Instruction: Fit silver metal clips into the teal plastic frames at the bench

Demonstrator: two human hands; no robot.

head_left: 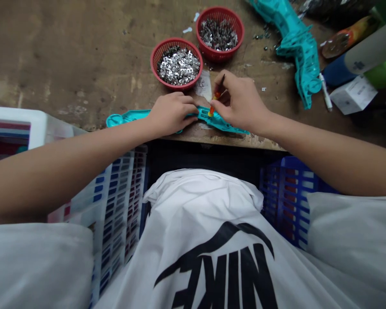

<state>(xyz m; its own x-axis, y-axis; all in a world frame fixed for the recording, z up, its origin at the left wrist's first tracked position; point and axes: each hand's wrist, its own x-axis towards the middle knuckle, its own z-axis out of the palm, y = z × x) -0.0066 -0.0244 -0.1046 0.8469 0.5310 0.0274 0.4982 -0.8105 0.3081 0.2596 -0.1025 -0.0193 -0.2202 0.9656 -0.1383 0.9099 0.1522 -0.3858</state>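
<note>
A long teal plastic part (128,116) lies along the near edge of the worn wooden table (67,56). My left hand (172,112) is closed over its middle and presses it down. My right hand (239,103) pinches a small screwdriver (216,98) with an orange and red handle, held upright with its tip on the teal part just right of my left hand. Behind my hands stand two red baskets: the nearer one (176,63) holds shiny metal pieces, the farther one (219,33) holds darker small metal pieces.
A pile of more teal plastic parts (296,43) lies at the back right, with a white marker (325,92), a small white box (354,94) and bottles beyond. A white crate (116,201) stands at my left and a blue crate (286,193) at my right, below the table.
</note>
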